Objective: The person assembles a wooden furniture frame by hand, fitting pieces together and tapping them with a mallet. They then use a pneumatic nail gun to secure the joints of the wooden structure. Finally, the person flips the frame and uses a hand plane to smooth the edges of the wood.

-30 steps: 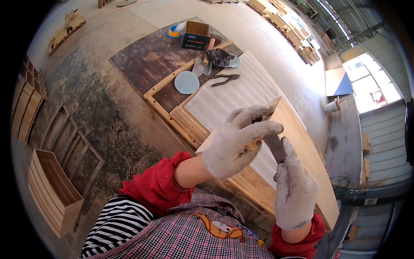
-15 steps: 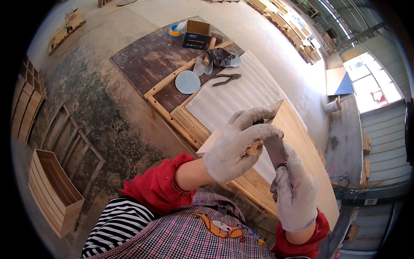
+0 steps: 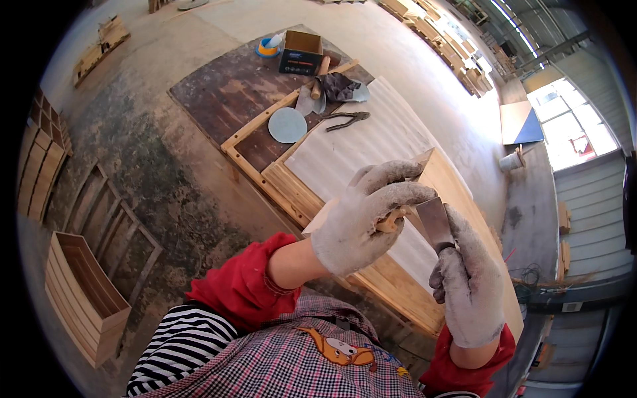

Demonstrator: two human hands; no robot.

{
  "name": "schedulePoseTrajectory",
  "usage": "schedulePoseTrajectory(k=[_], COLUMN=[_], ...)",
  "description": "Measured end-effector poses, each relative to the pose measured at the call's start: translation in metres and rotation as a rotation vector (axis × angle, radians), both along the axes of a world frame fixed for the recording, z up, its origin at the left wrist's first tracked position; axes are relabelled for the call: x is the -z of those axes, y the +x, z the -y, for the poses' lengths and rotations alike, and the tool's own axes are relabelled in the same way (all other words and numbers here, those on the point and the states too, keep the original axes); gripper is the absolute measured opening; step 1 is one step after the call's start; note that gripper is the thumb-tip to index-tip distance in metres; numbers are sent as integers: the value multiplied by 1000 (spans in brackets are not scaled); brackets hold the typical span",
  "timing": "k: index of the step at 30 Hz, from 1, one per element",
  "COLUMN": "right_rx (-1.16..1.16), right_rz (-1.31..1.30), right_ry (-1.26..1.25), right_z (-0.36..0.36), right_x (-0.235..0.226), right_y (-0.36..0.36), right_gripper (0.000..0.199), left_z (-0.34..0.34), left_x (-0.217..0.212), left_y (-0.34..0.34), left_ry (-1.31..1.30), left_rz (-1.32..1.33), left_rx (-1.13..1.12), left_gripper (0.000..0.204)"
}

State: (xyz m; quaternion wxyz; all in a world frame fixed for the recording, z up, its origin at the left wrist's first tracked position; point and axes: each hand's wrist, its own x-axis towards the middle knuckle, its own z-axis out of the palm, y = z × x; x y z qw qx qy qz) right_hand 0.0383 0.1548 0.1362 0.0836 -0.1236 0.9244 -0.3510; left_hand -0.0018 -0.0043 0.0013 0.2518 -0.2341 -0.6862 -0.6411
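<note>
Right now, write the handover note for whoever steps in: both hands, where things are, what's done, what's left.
Left hand: gloved, closed on a small tan piece.
Right hand: gloved, gripping a scraper, blade up against that piece.
Both raised above the long pale board on the wooden frame.
Further along the bench: pliers, grey disc, dark box.
Done: cannot tell from here.
Left: likely working the piece with the blade.

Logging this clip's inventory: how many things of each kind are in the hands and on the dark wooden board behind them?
Grey work-gloved hands: 2 (left hand, right hand)
Flat metal scraper blade: 1
Round grey sanding disc: 1
Dark pliers: 1
Open dark cardboard box: 1
Total: 6
</note>
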Motion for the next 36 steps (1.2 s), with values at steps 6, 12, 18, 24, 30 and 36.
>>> schedulePoseTrajectory(k=[6, 12, 18, 24, 30, 36], right_rx=[-137, -250, -237, -258, -294, -282], right_rz=[-390, -623, -665, -705, -760, -643], right_ry=[326, 573, 647, 710, 761, 670], right_z=[-1, 1, 4, 7, 5, 3], right_x=[7, 6, 8, 7, 10, 7], right_y=[6, 7, 8, 8, 6, 2], right_gripper=[42, 46, 46, 45, 45, 44], left_z=[-1, 0, -4, -1, -1, -1], left_x=[2, 3, 4, 4, 5, 4], left_y=[-2, 0, -3, -1, -3, -3], left_ry=[-16, 12, -24, -85, -63, -46], left_rz=[29, 34, -11, 21, -8, 5], left_rx=[18, 5, -78, -64, -30, -8], left_gripper=[53, 61, 67, 68, 70, 70])
